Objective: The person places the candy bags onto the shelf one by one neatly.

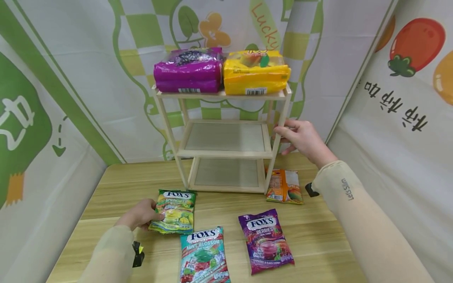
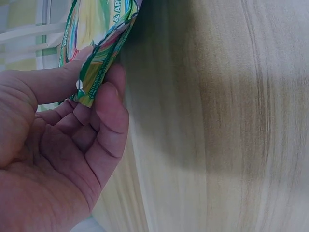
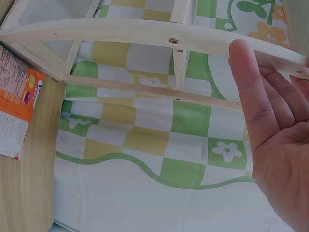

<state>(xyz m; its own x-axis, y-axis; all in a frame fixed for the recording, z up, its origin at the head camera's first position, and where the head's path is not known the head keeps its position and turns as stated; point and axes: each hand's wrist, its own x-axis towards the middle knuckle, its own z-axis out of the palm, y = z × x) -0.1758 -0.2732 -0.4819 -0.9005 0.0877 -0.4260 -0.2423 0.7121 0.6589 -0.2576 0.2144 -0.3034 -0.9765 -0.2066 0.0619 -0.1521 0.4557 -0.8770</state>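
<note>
Around the wood-grain table I saw a far backdrop with green checks and, on the right, a curtain printed with a red fruit.

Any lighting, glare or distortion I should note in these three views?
Head view: bright, with some sheen on the purple pack and yellow pack; left wrist: dimmer, a soft shadow over the tabletop beside the left hand; right wrist: also dim, the rack's nearest post looking bowed, probably lens distortion.

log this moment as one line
left hand: pinches green bag | right hand: holds shelf | shelf top: purple packet, yellow packet
</note>
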